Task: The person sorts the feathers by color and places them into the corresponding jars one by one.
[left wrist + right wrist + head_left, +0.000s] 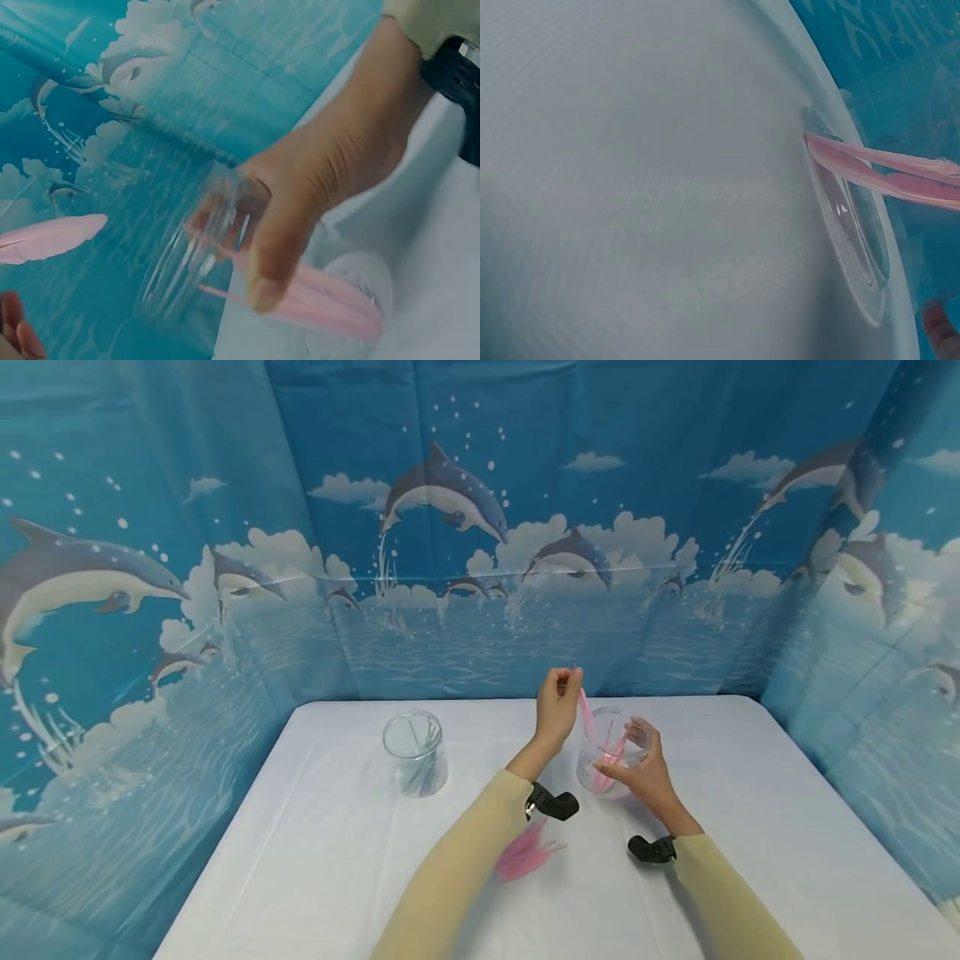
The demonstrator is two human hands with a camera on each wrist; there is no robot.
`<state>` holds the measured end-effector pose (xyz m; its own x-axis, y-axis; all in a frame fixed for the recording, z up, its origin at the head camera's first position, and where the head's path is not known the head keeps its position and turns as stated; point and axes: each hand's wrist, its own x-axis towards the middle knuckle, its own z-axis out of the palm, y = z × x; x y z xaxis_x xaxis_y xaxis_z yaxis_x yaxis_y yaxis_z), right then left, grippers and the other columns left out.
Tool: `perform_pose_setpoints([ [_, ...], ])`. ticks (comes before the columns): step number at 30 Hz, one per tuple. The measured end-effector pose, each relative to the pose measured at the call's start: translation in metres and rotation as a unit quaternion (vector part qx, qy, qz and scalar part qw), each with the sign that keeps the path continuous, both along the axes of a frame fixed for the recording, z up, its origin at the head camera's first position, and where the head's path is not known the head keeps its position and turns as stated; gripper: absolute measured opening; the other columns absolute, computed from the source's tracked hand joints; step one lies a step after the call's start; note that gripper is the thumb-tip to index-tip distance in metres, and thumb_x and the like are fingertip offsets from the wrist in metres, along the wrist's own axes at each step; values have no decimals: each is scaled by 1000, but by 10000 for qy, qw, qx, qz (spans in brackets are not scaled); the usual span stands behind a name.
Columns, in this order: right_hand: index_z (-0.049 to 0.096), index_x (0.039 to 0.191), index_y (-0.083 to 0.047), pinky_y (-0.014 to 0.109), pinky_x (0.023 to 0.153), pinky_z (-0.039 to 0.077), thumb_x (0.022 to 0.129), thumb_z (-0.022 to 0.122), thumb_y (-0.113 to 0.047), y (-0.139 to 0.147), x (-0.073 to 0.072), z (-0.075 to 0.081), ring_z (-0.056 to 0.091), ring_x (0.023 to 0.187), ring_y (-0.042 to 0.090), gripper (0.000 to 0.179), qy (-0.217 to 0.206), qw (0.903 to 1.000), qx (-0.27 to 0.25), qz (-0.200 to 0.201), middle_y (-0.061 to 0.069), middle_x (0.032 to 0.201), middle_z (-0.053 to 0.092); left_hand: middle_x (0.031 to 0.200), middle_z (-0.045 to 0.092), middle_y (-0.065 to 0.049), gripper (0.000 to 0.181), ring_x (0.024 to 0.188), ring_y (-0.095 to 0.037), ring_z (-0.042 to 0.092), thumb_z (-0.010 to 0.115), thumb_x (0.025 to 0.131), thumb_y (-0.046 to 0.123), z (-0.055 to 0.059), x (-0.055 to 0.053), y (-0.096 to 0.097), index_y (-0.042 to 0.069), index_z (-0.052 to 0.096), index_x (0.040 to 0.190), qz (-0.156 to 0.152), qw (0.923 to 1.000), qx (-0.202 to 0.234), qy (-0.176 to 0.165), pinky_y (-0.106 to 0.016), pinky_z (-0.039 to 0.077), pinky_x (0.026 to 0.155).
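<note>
In the head view my left hand (557, 710) is raised beside a clear jar (587, 770), pinching a pink feather (587, 713) that hangs down toward the jar's mouth. That feather (56, 238) also shows at the left of the left wrist view. My right hand (648, 770) grips the jar near its rim, thumb on the near side and fingers on the far side. Several pink feathers (606, 774) stand inside it. The right wrist view shows the jar's base (849, 225) on the table and feathers (889, 178) through its wall.
A second clear jar (405, 774) with several grey-green, thin-stemmed pieces (426, 760) stands to the left. More pink feathers (522, 858) lie on the white-covered table (315, 860), beside my left forearm. A dolphin-print curtain (480, 635) hangs behind the table.
</note>
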<state>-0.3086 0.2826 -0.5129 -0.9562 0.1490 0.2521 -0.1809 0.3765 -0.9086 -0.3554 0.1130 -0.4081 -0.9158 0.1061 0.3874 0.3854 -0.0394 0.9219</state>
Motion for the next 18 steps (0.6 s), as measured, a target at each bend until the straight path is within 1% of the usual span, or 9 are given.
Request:
perform_pose_setpoints([
  [2,12,149,-9,66,101,21,72,85,-24,0,0,0,25,133,37,107,-36,10000,-3,19,21,147,27,88,50,10,27,73,-4,45,47,101,33,2,-2,8,7,54,104,43,9997,245,-37,-22,40,64],
  [4,12,149,-9,66,101,22,72,85,-23,0,1,0,25,133,38,106,7,10000,-17,30,21,146,28,88,49,10,26,73,-5,45,46,101,32,1,-2,15,8,53,103,55,9994,347,-15,-22,40,64],
  [6,13,148,-8,65,101,22,72,85,-21,0,1,-1,26,132,37,106,66,10000,-44,49,21,146,28,89,48,8,25,74,-6,44,46,102,31,-1,-2,21,7,52,103,130,9992,357,131,-22,39,65],
  [9,13,148,-8,64,101,24,72,85,-19,-1,1,0,26,132,36,106,87,9999,-65,103,20,146,28,92,48,5,23,75,-7,42,46,102,28,-8,-3,29,6,51,101,360,9977,310,484,-22,39,67],
  [11,13,148,-8,63,101,24,72,85,-18,-2,1,1,26,132,37,105,97,9998,-91,160,21,146,28,93,48,4,23,76,-6,42,47,101,28,-14,-4,33,6,52,100,524,9963,184,663,-22,40,69],
  [14,14,148,-5,66,99,23,72,85,-13,-3,3,3,25,131,40,104,150,9995,-144,217,24,145,28,95,49,2,22,79,-7,43,49,100,28,-24,-5,36,6,54,99,587,9946,-125,849,-22,40,72],
  [15,14,147,-4,67,99,23,72,85,-12,-3,4,4,25,131,41,104,174,9995,-160,223,25,144,28,96,49,2,22,81,-8,44,51,100,28,-27,-4,36,7,54,99,576,9940,-259,892,-22,41,73],
  [18,14,147,-3,67,98,23,72,84,-10,-3,4,5,25,131,41,103,241,9992,-211,241,25,144,28,99,50,-2,23,86,-18,47,54,98,30,-36,-3,33,9,56,104,414,9918,-687,1000,-21,39,75],
])
